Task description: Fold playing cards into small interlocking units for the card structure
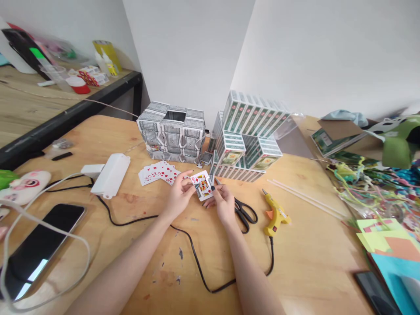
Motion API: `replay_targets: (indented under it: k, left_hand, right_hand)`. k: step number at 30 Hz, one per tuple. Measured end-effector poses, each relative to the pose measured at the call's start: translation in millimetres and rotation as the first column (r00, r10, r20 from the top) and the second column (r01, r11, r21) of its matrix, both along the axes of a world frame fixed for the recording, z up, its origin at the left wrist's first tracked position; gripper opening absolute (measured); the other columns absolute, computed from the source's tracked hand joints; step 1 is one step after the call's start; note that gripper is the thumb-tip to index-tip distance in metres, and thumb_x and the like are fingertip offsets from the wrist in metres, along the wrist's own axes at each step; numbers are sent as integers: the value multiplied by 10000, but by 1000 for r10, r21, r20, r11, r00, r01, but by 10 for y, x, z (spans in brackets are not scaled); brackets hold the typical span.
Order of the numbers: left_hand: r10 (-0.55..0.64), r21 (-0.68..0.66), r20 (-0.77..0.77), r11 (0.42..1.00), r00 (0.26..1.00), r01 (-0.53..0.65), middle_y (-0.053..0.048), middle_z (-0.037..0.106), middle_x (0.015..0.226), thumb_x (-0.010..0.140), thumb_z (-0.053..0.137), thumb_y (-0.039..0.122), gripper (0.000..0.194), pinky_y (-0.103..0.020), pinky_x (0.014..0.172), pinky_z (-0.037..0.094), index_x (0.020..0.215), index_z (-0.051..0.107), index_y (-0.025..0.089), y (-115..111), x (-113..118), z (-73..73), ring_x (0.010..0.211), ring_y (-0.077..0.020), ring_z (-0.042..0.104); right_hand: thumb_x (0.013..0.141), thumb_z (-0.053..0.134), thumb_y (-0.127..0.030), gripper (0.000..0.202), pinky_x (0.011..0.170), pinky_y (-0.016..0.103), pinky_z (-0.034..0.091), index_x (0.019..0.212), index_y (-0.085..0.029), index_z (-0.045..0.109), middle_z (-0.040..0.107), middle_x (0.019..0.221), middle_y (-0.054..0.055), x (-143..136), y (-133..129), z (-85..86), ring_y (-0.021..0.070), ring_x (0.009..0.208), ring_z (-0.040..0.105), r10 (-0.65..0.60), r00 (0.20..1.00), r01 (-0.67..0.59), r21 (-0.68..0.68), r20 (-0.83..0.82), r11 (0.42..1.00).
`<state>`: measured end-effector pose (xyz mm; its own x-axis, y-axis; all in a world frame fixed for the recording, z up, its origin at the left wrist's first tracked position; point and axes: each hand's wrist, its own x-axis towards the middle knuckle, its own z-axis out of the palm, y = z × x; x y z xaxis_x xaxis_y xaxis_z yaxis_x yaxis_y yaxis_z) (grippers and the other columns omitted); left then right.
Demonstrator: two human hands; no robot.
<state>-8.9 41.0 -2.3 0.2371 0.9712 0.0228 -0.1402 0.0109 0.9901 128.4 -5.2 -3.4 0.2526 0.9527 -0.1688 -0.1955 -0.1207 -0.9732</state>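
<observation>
A king of diamonds playing card is held between my two hands above the table. My left hand pinches its left edge, while my right hand grips the lower right side. Whether more cards lie behind it I cannot tell. Just left of my hands, red-suit playing cards lie fanned face up. Behind them stands a block-like structure built from folded cards, with a dark opening on top. Black-handled scissors lie beside my right hand, partly hidden by it. Farther right rests a yellow glue gun.
Stacked card boxes stand at the back. Clear glue sticks lie right of them. A black cable loops under my forearms toward a white power box. A phone lies left; coloured paper and yarn crowd the right.
</observation>
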Motion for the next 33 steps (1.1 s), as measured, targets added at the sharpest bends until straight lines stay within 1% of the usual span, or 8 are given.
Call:
replay_targets:
  k: [3,5,8,11,13,17,23,33]
  left_hand:
    - [9,-5,-67,1000,998,-10,-77,665,972,740,571,207,346,-332,794,506,1074,496,158,34,-26,-7,870,-184,642]
    - [6,-6,-94,1000,996,-7,-79,670,973,737,574,215,339,-341,810,503,1067,520,154,51,-41,-14,874,-187,642]
    - [-26,-9,-85,1000,996,26,-87,668,1003,730,583,227,367,-345,818,505,1087,542,151,60,-42,-35,887,-193,642]
    - [-65,-16,-67,998,996,64,-84,666,1028,728,581,224,384,-340,816,511,1106,561,157,52,-31,-52,910,-198,638]
    - [-78,-22,-68,997,995,76,-76,666,1038,729,579,224,404,-337,826,509,1128,563,164,45,-30,-51,934,-199,632]
    - [-92,-36,-100,995,991,89,-69,665,1053,733,577,232,446,-344,852,498,1173,547,163,40,-42,-40,968,-204,619]
    - [-103,-5,-105,995,989,103,-69,667,1038,739,561,204,498,-341,853,495,1230,483,170,40,-42,-47,937,-181,629]
    - [-67,-7,-82,998,994,67,-112,653,1058,720,595,222,409,-383,860,495,1120,554,145,40,-31,-83,937,-208,631]
  right_hand:
    - [719,592,-419,254,401,230,465,695,-178,517,591,538,-18,3,3,-10,132,429,570,7,997,-7,0,79,1000]
    - [708,602,-412,247,454,252,492,704,-167,572,613,608,4,10,9,-22,145,505,584,-1,994,-2,23,110,1000]
    - [704,614,-386,307,539,269,494,913,-161,625,627,667,10,33,19,-36,153,577,575,-13,993,5,71,119,997]
    - [721,607,-358,468,548,254,453,1144,-162,560,594,623,-15,59,24,-48,134,551,529,0,991,-13,97,131,995]
    - [734,595,-353,512,520,240,422,1204,-162,527,550,582,-32,68,24,-56,120,518,486,18,992,-32,104,129,994]
    - [748,581,-356,524,500,230,394,1228,-157,515,493,548,-45,72,24,-70,108,493,435,28,991,-43,110,133,993]
    - [740,587,-374,552,550,252,442,1242,-165,496,563,603,-24,82,24,-69,132,544,503,67,994,-74,87,87,993]
    - [709,615,-400,553,554,257,461,1196,-158,516,600,605,-31,82,27,-36,133,536,536,56,996,-60,62,72,996]
